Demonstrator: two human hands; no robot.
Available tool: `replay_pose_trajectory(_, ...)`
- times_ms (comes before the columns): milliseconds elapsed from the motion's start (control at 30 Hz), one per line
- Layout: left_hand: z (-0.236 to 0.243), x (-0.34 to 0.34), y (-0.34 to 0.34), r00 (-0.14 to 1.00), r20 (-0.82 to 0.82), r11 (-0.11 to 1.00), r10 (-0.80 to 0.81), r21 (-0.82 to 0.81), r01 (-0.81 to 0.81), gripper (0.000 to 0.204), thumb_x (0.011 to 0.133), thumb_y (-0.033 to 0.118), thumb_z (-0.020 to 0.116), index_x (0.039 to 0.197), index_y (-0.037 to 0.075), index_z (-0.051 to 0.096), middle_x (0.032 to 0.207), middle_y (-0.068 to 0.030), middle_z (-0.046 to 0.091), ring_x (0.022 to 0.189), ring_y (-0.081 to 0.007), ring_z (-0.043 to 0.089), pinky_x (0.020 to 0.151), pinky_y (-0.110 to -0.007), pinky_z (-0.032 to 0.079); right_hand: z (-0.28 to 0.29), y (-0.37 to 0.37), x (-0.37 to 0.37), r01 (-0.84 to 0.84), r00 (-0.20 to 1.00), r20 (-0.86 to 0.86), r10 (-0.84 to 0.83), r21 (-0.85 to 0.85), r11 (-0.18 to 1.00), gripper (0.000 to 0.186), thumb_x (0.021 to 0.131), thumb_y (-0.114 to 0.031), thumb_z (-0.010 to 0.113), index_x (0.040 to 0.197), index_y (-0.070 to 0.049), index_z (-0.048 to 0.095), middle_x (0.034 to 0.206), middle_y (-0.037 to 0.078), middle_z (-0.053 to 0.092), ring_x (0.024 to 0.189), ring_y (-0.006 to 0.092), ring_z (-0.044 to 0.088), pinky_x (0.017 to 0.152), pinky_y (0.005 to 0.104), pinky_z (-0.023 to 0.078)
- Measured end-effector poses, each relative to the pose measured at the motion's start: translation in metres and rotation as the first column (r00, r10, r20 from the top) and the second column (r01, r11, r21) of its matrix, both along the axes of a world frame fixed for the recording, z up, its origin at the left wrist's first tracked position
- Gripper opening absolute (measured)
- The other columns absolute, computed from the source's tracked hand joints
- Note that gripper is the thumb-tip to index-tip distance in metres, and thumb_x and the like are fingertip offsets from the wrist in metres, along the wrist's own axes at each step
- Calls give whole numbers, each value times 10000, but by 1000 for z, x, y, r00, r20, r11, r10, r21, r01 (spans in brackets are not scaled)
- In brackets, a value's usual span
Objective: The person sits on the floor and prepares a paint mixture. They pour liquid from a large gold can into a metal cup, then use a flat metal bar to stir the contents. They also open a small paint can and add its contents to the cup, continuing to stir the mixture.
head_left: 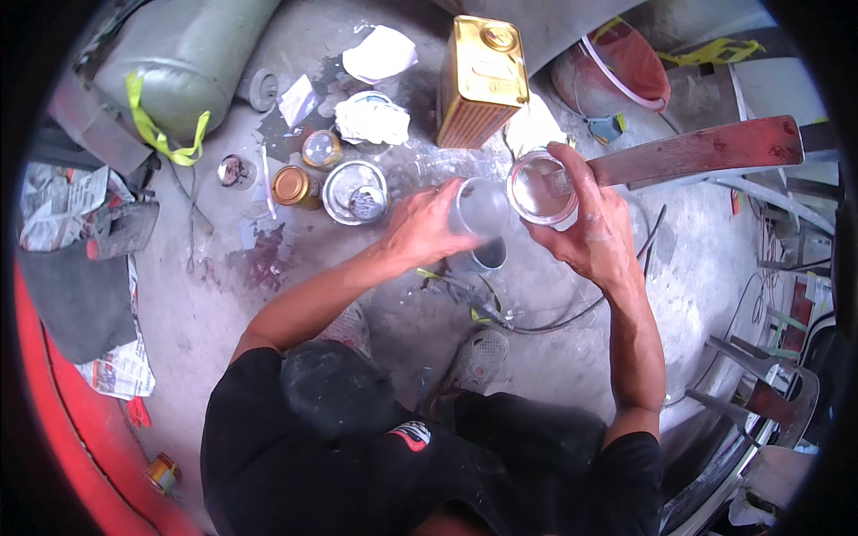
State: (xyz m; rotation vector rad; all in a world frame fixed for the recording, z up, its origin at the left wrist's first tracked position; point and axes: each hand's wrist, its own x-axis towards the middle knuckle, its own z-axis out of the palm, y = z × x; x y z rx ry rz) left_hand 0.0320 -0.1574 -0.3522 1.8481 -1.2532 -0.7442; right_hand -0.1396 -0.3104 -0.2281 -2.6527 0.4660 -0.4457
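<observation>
My left hand [424, 225] is closed around a translucent plastic cup [480, 211], which is slightly blurred and tilted. Close beside it, my right hand [601, 234] grips a round, clear-walled container [540, 189] by its side, its wide mouth facing up. I cannot make out what is in either one. Below the cup, a grey cylindrical cup [489, 254] stands on the floor, partly covered by my left hand's cup. To the left of my left hand lies a round silver tin [336, 196] with a smaller round piece on it.
A tall gold metal can [483, 85] stands beyond my hands. Small jars [292, 186], white papers [379, 55] and a red-brown bucket [608, 71] lie around. A reddish flat bar [702, 152] juts in beside my right hand. A dark hose [572, 323] crosses the floor.
</observation>
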Motion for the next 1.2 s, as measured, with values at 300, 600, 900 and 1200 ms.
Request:
replay_pose_trajectory(300,9,9,17,997,-69,990,37,-136,-46,821,698,395,881,1356,52,530,1192,-227,679,1108,-424,655,924,-485,536,26,31,21,-101,994,-47,95,-145,984,825,609,-84,850,1367,-133,530,1351,110,596,1217,362,586,1023,461,472)
replay_pose_trajectory(600,6,8,19,986,-167,981,17,-189,-49,783,728,364,868,1365,63,527,1250,-223,654,1167,-414,629,955,-473,522,41,51,32,-117,992,-86,95,-308,944,745,653,-102,825,1345,-150,554,1292,88,616,1190,333,608,986,467,480)
replay_pose_trajectory(900,6,10,22,980,-198,984,12,-172,-47,790,735,382,860,1379,74,523,1253,-215,655,1176,-399,630,964,-465,519,47,58,39,-129,990,-98,100,-365,922,665,679,-107,805,1304,-143,580,1225,88,627,1157,318,622,972,476,487)
replay_pose_trajectory(1200,4,9,23,983,-181,975,11,-217,-51,780,724,379,876,1358,73,540,1249,-208,661,1171,-390,638,960,-460,526,52,55,35,-111,994,-11,113,-264,958,766,615,-51,845,1323,-101,558,1289,127,635,1148,381,634,952,439,537)
